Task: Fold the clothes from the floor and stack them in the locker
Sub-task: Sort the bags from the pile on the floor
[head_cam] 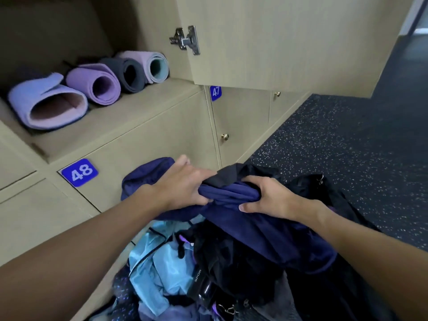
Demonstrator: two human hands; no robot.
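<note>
left hand point(185, 184): I see the fingers curled round the bunched navy garment point(231, 195), gripping it.
right hand point(271, 198): grips the same bunch, just beside the left hand.
navy garment: held up over the clothes pile point(159, 262), in front of the closed door marked 48 point(80, 172); the rest drapes down under my right forearm.
clothes pile: on the speckled floor point(347, 147) against the lockers; light blue, black and purple pieces, all tangled.
open locker point(139, 107): above 48, door point(278, 42) swung out; 4 rolled mats point(95, 83) lie side by side inside.
neighbour: closed door marked 47 point(215, 92).
</note>
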